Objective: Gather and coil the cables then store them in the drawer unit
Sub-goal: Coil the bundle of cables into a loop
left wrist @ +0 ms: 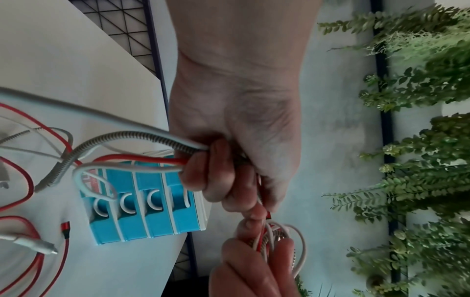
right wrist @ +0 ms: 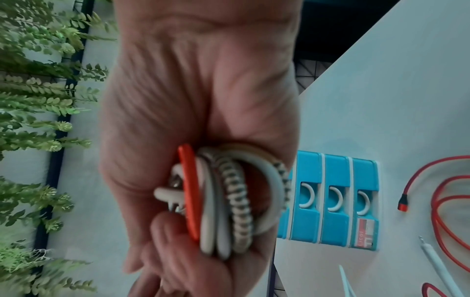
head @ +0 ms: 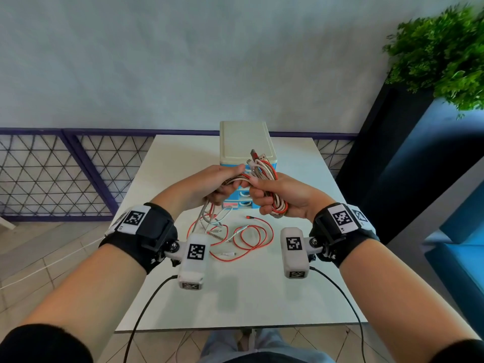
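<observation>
**Both hands on the cable bundle, above the table in front of the drawer unit**

Head view. Your forearms reach forward and angle inward, so the hands meet over the white table point(head: 262, 297), in front of the drawer unit point(head: 246, 142). Your right hand point(head: 282, 196) is fisted around a coil of cables point(head: 264, 174), red, white and braided loops, with plug ends sticking up above the fist. Your left hand point(head: 209, 184) is curled around the strands that run out of that coil; its fingertips touch the right thumb. The loose cable tails point(head: 209, 218) hang from the left hand down to the table. A red cable point(head: 252, 237) lies in loose rings on the table, near the hands, apart from the drawer unit.

Left wrist view. Left hand point(left wrist: 236, 140) seen palm side, fingers closed tight on three strands: a grey ribbed cable point(left wrist: 122, 138), a red one and a white one. These trail off towards the table. The blue drawer fronts point(left wrist: 142, 201) all sit closed. The right hand point(left wrist: 254, 267) is just beyond the left fingertips, touching them.

Right wrist view. Right hand point(right wrist: 203, 120) palm side, fingers wrapped over the coil point(right wrist: 229, 203); an orange-red loop, white loops and a braided loop lie side by side in the grip. Drawer unit point(right wrist: 335, 201) beside the hand; image is blurred.
</observation>
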